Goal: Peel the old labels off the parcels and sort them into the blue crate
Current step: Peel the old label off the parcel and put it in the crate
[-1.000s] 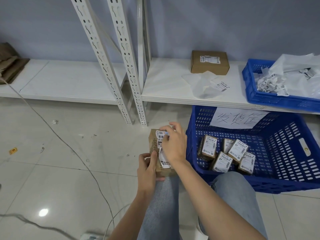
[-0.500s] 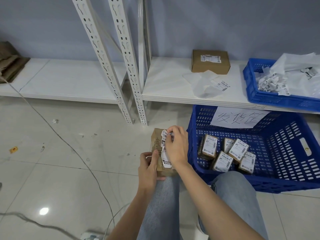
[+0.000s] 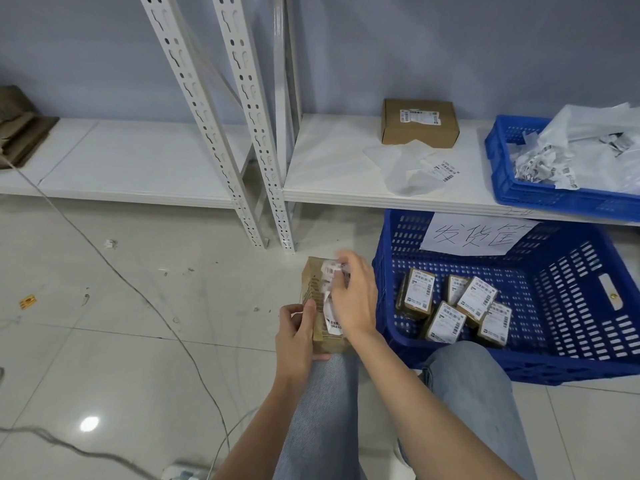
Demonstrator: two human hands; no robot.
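change: label [image 3: 333, 284] now lifted further off parcel [image 3: 313, 299] | right hand [image 3: 353, 299] fingers pinch it | left hand [image 3: 296, 336] grips parcel | peel nearly done, crate [image 3: 588, 341] next

Right of my fingers [image 3: 341, 271] the blue crate [image 3: 388, 271] wall stands close; over it, open room above the parcels [image 3: 453, 306]. Left lies bare floor [image 3: 138, 306].

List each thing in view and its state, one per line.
left hand: grips the parcel's near end
right hand: pinches the label
parcel: held over the knee
label: partly peeled, crumpled
blue crate: holds five labelled parcels
box on shelf: closed, labelled
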